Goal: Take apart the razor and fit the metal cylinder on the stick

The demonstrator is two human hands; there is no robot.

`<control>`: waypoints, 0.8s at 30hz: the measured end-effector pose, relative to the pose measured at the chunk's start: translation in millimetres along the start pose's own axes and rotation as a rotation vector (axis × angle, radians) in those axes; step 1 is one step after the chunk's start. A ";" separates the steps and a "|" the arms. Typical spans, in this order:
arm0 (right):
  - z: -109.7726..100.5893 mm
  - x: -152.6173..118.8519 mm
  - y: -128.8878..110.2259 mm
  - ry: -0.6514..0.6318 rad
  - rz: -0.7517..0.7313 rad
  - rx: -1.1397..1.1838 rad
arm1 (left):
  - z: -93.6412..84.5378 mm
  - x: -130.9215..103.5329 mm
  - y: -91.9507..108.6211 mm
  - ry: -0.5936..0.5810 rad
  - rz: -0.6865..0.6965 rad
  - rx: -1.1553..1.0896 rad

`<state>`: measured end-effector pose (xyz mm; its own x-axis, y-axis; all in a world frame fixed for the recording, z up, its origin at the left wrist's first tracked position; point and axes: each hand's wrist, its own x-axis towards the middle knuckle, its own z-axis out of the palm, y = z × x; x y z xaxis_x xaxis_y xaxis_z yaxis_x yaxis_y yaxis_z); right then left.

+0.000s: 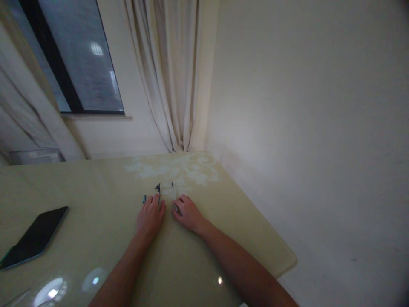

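Note:
My left hand (151,216) rests on the pale table, palm down, its fingers stretched forward and the thumb apart. Right by its fingertips lies a small dark item with thin angled parts (157,187), too small to name. A little dark rectangular piece (144,199) sits just left of those fingers. My right hand (187,213) lies on the table with thumb and index finger curled together around something small and pale, mostly hidden. Just beyond it is a slim pale stick-like item with a dark tip (172,184); whether the fingers touch it I cannot tell.
A dark flat tablet-like object (35,236) lies at the left of the glossy table (105,204). The wall (303,128) runs along the table's right edge. Behind the table hang curtains (174,76) beside a window (79,55). Lamp reflections show on the near tabletop.

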<state>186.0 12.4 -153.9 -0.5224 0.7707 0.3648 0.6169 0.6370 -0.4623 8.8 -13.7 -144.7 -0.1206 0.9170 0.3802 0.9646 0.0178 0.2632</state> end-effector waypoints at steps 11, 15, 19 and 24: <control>-0.4 -0.1 -4.5 -0.037 -0.042 -0.058 | -4.4 -11.6 11.3 -0.169 0.150 -0.019; -2.7 -2.3 -6.5 -0.046 -0.066 -0.089 | -10.2 -16.2 12.4 -0.197 0.107 -0.054; -5.2 -4.2 -8.0 -0.075 -0.090 -0.123 | -18.0 -17.7 16.4 -0.223 0.013 -0.087; -7.2 -6.5 -10.1 -0.068 -0.093 -0.108 | -22.5 -17.4 19.1 -0.245 -0.020 -0.069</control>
<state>187.4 1.1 -145.9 -0.6169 0.7074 0.3450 0.6214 0.7068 -0.3382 24.1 -38.3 -126.4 -0.0711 0.9860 0.1507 0.9434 0.0175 0.3312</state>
